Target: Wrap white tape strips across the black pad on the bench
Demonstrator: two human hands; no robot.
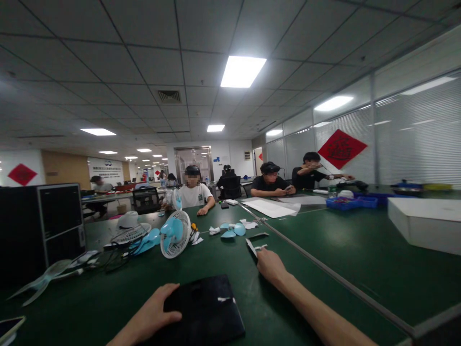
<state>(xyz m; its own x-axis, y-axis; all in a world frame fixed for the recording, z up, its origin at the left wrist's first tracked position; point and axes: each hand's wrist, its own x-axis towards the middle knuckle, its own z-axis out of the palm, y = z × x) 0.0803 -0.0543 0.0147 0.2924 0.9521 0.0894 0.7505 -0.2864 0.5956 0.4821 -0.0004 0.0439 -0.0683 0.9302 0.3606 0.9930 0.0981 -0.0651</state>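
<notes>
A flat black rectangular panel (207, 307) with small white marks near its right side lies low in the head view. My left hand (156, 310) grips its left edge, thumb on the top face and fingers along the far-left side. Further out and to the right, my right hand (270, 264) is closed on a thin, pale-edged flat strip (251, 247) at the table surface. Another thin dark strip (259, 236) lies just beyond it. The right fingertips are partly hidden behind the hand.
Fan parts lie ahead to the left: a white fan grille with blue blades (175, 234) and a loose blue blade (227, 234). A black computer case (61, 223) stands left. A white box (425, 223) and blue tray (347, 203) sit right. Co-workers sit across the green table (317, 293).
</notes>
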